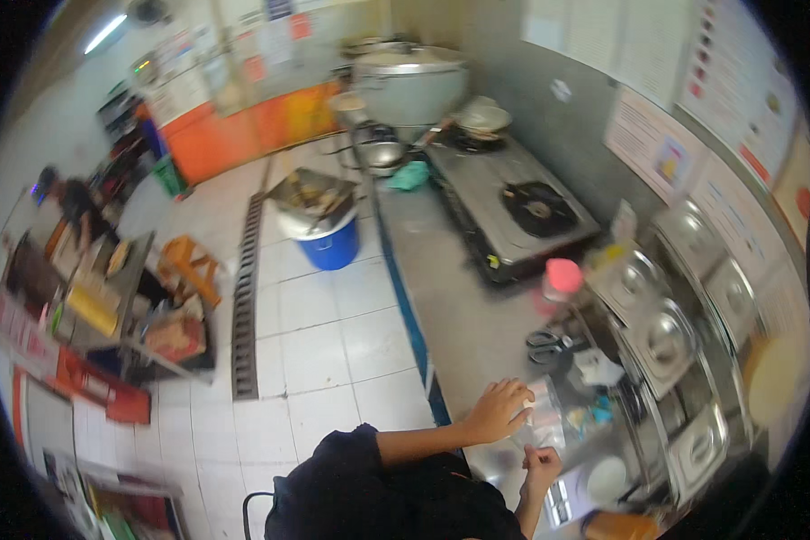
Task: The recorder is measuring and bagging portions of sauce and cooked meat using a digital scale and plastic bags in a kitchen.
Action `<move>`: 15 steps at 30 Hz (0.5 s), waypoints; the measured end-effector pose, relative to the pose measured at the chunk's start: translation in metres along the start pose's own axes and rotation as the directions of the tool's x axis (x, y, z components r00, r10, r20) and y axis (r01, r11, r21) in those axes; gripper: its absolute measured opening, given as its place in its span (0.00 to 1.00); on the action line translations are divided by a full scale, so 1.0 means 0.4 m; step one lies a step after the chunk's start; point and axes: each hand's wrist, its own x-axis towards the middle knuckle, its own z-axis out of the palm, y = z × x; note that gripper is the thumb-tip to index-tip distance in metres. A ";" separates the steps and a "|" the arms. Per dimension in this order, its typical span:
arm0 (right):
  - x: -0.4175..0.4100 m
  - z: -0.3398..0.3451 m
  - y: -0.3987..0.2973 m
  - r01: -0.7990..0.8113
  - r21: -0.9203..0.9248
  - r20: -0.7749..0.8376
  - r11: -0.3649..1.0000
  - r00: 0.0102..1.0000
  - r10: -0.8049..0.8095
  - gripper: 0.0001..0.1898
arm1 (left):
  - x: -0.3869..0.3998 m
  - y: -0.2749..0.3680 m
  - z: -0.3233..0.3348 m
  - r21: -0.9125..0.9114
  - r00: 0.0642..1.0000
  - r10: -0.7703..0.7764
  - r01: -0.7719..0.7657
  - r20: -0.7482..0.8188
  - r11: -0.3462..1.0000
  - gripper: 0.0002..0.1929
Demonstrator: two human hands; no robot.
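Note:
My left hand [501,413] reaches over the steel counter [439,283], its fingers bent at the edge of a clear plastic bag [547,415]; whether it grips the bag is unclear. Just below, my right hand [541,466] is curled with thumb and fingers close together near the bag's lower end. Blur hides whether anything is between them. Above the bag lie black-handled scissors [547,345], with crumpled white paper [597,366] to their right. A jar with a pink lid [563,277] stands farther up. Small blue packets [601,410] lie right of the bag.
Lidded steel food pans [668,341] line the right side. A gas stove [513,202] and a large pot [410,84] stand farther along the counter. On the tiled floor is a blue bucket [331,246] with a metal tray on top. Another person [81,209] works at a far-left table.

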 end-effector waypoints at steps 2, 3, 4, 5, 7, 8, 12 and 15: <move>0.020 0.035 -0.007 -0.025 -0.018 0.032 1.000 0.999 0.026 0.12 | -0.009 -0.009 -0.055 0.077 0.988 -0.006 -0.006 0.154 0.997 0.09; 0.026 0.060 -0.012 -0.023 -0.025 0.072 0.999 0.997 0.025 0.12 | -0.013 -0.016 -0.073 0.100 0.930 0.016 -0.057 0.367 0.993 0.09; 0.030 0.085 -0.019 -0.019 -0.004 0.137 1.000 0.990 0.020 0.12 | -0.029 -0.034 -0.070 0.116 0.941 -0.008 -0.034 0.340 0.993 0.09; 0.033 0.105 -0.025 -0.019 0.019 0.195 1.000 0.981 0.015 0.13 | -0.054 -0.059 -0.050 -0.068 0.908 -0.009 0.042 0.420 0.997 0.10; 0.049 0.131 -0.033 -0.076 0.090 0.290 0.993 0.956 0.047 0.11 | -0.067 -0.079 -0.050 -0.242 0.877 0.006 0.125 0.480 0.962 0.10; 0.054 0.142 -0.036 -0.144 0.160 0.361 0.976 0.929 0.078 0.10 | -0.072 -0.091 -0.051 -0.302 0.880 -0.058 0.222 0.471 0.927 0.11; 0.020 0.181 -0.099 -0.363 0.343 0.506 0.867 0.849 0.155 0.08 | -0.063 -0.081 -0.096 -0.424 0.858 -0.067 0.319 0.510 0.848 0.13; 0.058 0.138 -0.027 -0.109 -0.009 0.444 0.994 0.890 0.102 0.10 | -0.074 -0.067 -0.098 -0.144 0.841 -0.169 0.279 0.515 0.949 0.13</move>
